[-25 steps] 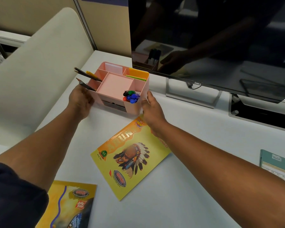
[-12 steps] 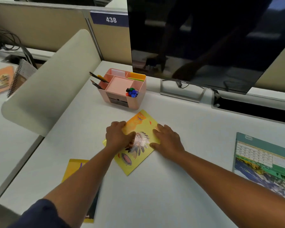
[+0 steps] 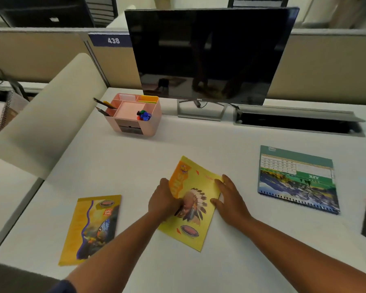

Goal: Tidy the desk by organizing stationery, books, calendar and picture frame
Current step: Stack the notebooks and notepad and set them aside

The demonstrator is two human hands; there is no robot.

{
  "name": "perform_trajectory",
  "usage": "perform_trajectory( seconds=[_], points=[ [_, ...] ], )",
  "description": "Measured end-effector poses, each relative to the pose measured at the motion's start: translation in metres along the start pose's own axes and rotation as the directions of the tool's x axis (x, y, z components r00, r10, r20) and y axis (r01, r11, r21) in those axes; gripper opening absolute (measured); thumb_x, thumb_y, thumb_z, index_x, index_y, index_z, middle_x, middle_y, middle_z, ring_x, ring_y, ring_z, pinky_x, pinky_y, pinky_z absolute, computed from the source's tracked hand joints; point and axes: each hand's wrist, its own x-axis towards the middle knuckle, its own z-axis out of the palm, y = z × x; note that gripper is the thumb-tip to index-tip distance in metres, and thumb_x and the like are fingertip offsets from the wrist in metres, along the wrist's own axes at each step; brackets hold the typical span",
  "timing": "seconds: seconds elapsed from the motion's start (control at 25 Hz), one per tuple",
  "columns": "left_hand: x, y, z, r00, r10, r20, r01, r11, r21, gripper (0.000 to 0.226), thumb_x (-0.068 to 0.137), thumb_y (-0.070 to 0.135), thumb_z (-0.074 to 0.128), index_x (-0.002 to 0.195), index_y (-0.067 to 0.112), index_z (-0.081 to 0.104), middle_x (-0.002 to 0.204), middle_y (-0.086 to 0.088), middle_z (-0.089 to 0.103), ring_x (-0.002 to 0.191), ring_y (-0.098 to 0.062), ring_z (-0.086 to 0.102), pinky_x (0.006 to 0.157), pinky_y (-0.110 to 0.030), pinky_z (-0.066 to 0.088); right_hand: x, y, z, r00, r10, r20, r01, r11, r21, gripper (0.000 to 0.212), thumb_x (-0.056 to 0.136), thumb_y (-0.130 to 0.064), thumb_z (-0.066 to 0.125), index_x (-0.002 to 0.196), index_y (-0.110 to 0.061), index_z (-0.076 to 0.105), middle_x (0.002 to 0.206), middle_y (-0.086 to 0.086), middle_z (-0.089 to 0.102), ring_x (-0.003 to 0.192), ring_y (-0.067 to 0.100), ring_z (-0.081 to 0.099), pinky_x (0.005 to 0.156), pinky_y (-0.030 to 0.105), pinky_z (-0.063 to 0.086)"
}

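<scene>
Head view, looking down on a smooth white desk (image 3: 135, 157). At centre lies a thin, glossy yellow book (image 3: 193, 199), its cover printed with a feathered headdress, turned with its top corner toward twelve o'clock. The left hand (image 3: 164, 203) grips the book's left edge, fingers curled over the cover and that edge slightly lifted. The right hand (image 3: 230, 199) lies flat at the book's right edge, at three o'clock from the cover, fingers straight and a little spread, fingertips on the cover's border.

At eight o'clock from that book lies a second glossy book (image 3: 91, 228), yellow with a dark, colourful picture, well apart from both hands. At two o'clock rests a spiral-bound calendar (image 3: 296, 179), flat, green with a landscape photo. At eleven o'clock stands a pink plastic organizer (image 3: 133, 114), boxy, with compartments holding pencils and coloured pins. A dark, shiny monitor (image 3: 207, 53) stands at twelve o'clock on a metal foot.

Compared with half a second ago, both hands keep their places on the headdress book, while the book has turned more upright, and more of the calendar shows.
</scene>
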Motion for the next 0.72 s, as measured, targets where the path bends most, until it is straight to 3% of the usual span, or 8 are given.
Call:
perform_trajectory(
  seconds=[0.08, 0.16, 0.24, 0.32, 0.4, 0.52, 0.64, 0.72],
  points=[
    [-0.015, 0.003, 0.012, 0.999, 0.04, 0.011, -0.038, 0.993, -0.114, 0.042, 0.079, 0.036, 0.075, 0.105, 0.021, 0.046, 0.094, 0.003, 0.061, 0.087, -0.021, 0.063, 0.076, -0.041, 0.055, -0.016, 0.011, -0.001, 1.0, 0.0, -0.009, 0.0, 0.999, 0.037, 0.078, 0.094, -0.023, 0.068, 0.157, -0.02, 0.022, 0.167, 0.0, 0.007, 0.153, 0.018, 0.011, 0.119, 0.028, 0.017],
    [-0.031, 0.004, 0.019, 0.996, 0.059, 0.069, -0.031, 0.937, -0.348, 0.034, 0.085, 0.032, 0.074, 0.108, 0.023, 0.05, 0.102, 0.0, 0.066, 0.093, -0.021, 0.067, 0.083, -0.048, 0.058, -0.031, 0.019, -0.002, 0.999, 0.047, -0.017, -0.044, 0.987, 0.154, 0.093, 0.089, -0.03, 0.072, 0.159, -0.024, 0.011, 0.167, -0.001, 0.008, 0.153, 0.019, 0.015, 0.122, 0.034, 0.02],
    [-0.044, 0.005, 0.022, 0.984, 0.108, 0.14, -0.014, 0.836, -0.548, 0.04, 0.084, 0.036, 0.076, 0.115, 0.027, 0.053, 0.111, -0.003, 0.07, 0.097, -0.023, 0.071, 0.084, -0.054, 0.059, -0.048, 0.022, -0.007, 0.985, 0.17, -0.018, -0.147, 0.898, 0.414, 0.102, 0.081, -0.044, 0.076, 0.157, -0.036, 0.008, 0.162, -0.005, 0.024, 0.144, 0.02, 0.038, 0.113, 0.047, 0.041],
    [-0.053, 0.008, 0.026, 0.963, 0.171, 0.208, 0.017, 0.735, -0.678, 0.053, 0.08, 0.04, 0.078, 0.124, 0.025, 0.053, 0.117, -0.004, 0.071, 0.101, -0.028, 0.073, 0.085, -0.058, 0.058, -0.068, 0.015, -0.02, 0.971, 0.23, 0.06, -0.209, 0.706, 0.677, 0.081, 0.086, -0.039, 0.076, 0.151, -0.032, 0.029, 0.145, -0.004, 0.053, 0.121, 0.02, 0.062, 0.098, 0.05, 0.054],
    [-0.063, 0.016, 0.032, 0.936, 0.227, 0.269, 0.056, 0.659, -0.75, 0.053, 0.084, 0.035, 0.076, 0.129, 0.021, 0.051, 0.12, -0.007, 0.071, 0.104, -0.033, 0.072, 0.086, -0.059, 0.057, -0.087, 0.009, -0.034, 0.964, 0.222, 0.145, -0.246, 0.547, 0.8, 0.038, 0.094, -0.024, 0.068, 0.13, -0.022, 0.056, 0.121, 0.002, 0.072, 0.104, 0.024, 0.071, 0.091, 0.053, 0.057],
    [-0.078, 0.028, 0.04, 0.919, 0.219, 0.329, 0.086, 0.703, -0.706, 0.026, 0.098, 0.028, 0.063, 0.122, 0.019, 0.056, 0.115, -0.004, 0.073, 0.102, -0.029, 0.072, 0.082, -0.046, 0.059, -0.112, 0.022, -0.055, 0.967, 0.236, 0.097, -0.21, 0.518, 0.829, 0.021, 0.099, -0.015, 0.059, 0.119, -0.02, 0.064, 0.109, 0.002, 0.076, 0.099, 0.026, 0.073, 0.089, 0.053, 0.057],
    [-0.082, 0.022, 0.046, 0.953, 0.23, 0.195, -0.129, 0.896, -0.424, 0.017, 0.101, 0.034, 0.057, 0.114, 0.024, 0.062, 0.113, 0.005, 0.067, 0.102, -0.018, 0.065, 0.078, -0.028, 0.049, -0.129, 0.053, -0.067, 0.942, 0.336, -0.022, -0.194, 0.597, 0.778, 0.02, 0.099, -0.019, 0.059, 0.118, -0.024, 0.066, 0.108, -0.002, 0.076, 0.099, 0.023, 0.073, 0.089, 0.05, 0.057],
    [-0.083, 0.016, 0.05, 0.932, 0.315, 0.178, -0.285, 0.942, -0.174, 0.028, 0.098, 0.038, 0.06, 0.124, 0.029, 0.061, 0.124, 0.012, 0.061, 0.111, -0.011, 0.059, 0.088, -0.026, 0.047, -0.14, 0.075, -0.073, 0.911, 0.402, -0.097, -0.209, 0.65, 0.731, 0.02, 0.1, -0.019, 0.058, 0.117, -0.025, 0.065, 0.108, -0.006, 0.076, 0.099, 0.019, 0.072, 0.089, 0.046, 0.057]
  ],
)
